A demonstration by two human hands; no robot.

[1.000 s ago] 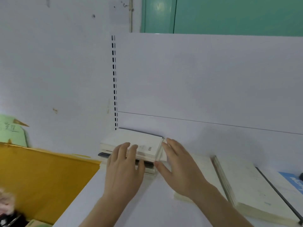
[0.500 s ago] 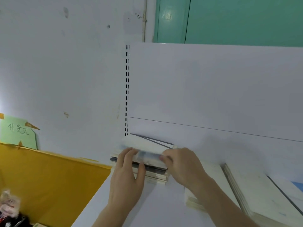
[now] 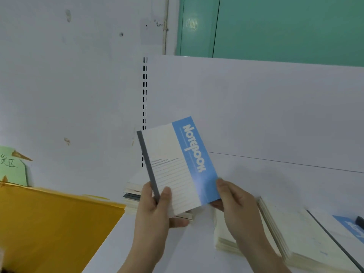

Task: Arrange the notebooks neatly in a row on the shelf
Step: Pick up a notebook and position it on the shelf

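Two hands, left hand [image 3: 152,215] and right hand [image 3: 236,205]. One blue-striped notebook [image 3: 177,166] mid-frame, one small stack [image 3: 132,196] behind it, a few more notebooks [image 3: 285,237] lower right, can't count exactly. One green note [image 3: 11,166] at left.

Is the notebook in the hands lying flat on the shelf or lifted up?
Lifted. The notebook is raised and tilted, cover facing the camera; the left hand and right hand grip its lower corners.
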